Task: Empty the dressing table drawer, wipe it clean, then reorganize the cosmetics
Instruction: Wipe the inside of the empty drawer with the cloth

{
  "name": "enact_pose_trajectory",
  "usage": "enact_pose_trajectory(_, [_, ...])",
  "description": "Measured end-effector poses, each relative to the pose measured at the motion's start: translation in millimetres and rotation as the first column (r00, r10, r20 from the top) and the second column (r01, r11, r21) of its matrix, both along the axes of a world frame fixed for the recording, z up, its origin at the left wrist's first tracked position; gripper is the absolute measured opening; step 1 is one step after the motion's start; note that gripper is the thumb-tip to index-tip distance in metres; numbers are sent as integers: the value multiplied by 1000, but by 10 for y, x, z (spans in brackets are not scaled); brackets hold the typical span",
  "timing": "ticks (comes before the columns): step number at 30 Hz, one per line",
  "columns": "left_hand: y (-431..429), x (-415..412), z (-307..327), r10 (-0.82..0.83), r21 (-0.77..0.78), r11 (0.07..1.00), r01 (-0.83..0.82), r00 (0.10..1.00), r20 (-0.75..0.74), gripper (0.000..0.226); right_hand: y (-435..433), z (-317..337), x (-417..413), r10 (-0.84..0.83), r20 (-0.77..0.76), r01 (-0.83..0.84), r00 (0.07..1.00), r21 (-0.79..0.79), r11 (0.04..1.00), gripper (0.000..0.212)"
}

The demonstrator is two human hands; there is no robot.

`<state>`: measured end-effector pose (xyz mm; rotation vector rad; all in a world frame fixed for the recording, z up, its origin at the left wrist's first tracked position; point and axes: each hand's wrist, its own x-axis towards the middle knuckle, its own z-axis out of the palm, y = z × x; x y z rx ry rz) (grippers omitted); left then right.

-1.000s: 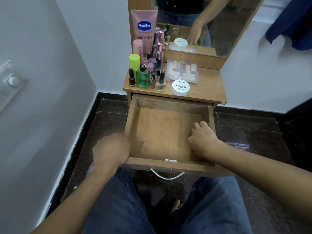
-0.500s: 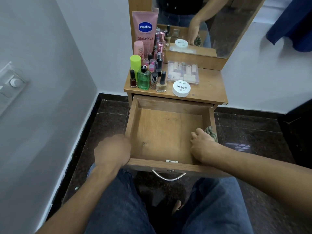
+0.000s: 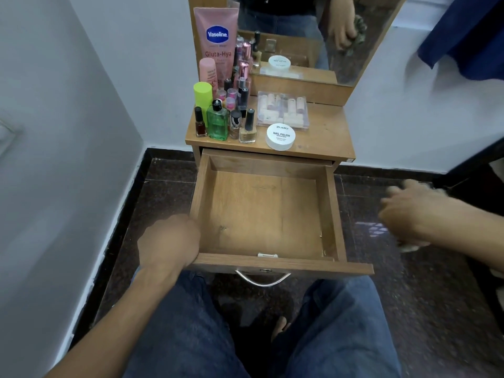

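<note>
Wooden drawer juts out frontward; left grip clasps it, right grip clutches cloth.

A wooden dressing table is set on a dark tiled floor. Bottles are crowded on the left of its top, among them a green bottle, a dark red nail polish bottle and, at the back, a tall pink tube. A clear plastic box is placed at the middle, with a round white jar just in front of it.
</note>
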<state>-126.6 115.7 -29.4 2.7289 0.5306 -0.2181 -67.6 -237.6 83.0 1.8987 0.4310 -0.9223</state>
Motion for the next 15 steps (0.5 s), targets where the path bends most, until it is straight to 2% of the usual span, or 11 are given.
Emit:
enact_pose_trajectory(2, [-5, -3, 2, 5, 2, 1000, -5, 1000, -8, 35, -248, 90, 4, -119, 36, 120, 992, -33, 992, 31])
enact_pose_trajectory(4, [-17, -2, 13, 6, 0, 1000, -6, 1000, -11, 34, -412, 96, 41, -143, 62, 138, 988, 80, 987, 42])
enact_pose_trajectory(6, [-18, 0, 21, 13, -8, 1000, -13, 1000, -10, 33, -367, 42, 72, -46, 140, 5, 989, 280, 960, 39])
enact_pose_trajectory(8, [-17, -2, 28, 20, -5, 1000, -20, 1000, -13, 33, -155, -65, 47, 61, 252, -179, 966, 478, 860, 37])
enact_pose_trajectory(10, [-17, 0, 31, 18, 6, 1000, -18, 1000, -12, 34, 148, -192, 5, 97, 324, -284, 941, 602, 747, 37])
enact_pose_trajectory(12, [-13, 1, 28, 11, 7, 1000, -11, 1000, -11, 35, 430, -371, 10, 149, 398, -388, 905, 631, 672, 31])
enact_pose_trajectory(13, [-13, 0, 27, 7, 5, 1000, -7, 1000, -11, 36, 538, -475, 21, 167, 412, -411, 896, 623, 665, 30])
enact_pose_trajectory(15, [-12, -1, 25, 1, 2, 1000, -1, 1000, -9, 36, 671, -715, 45, 200, 364, -387, 910, 566, 728, 32])
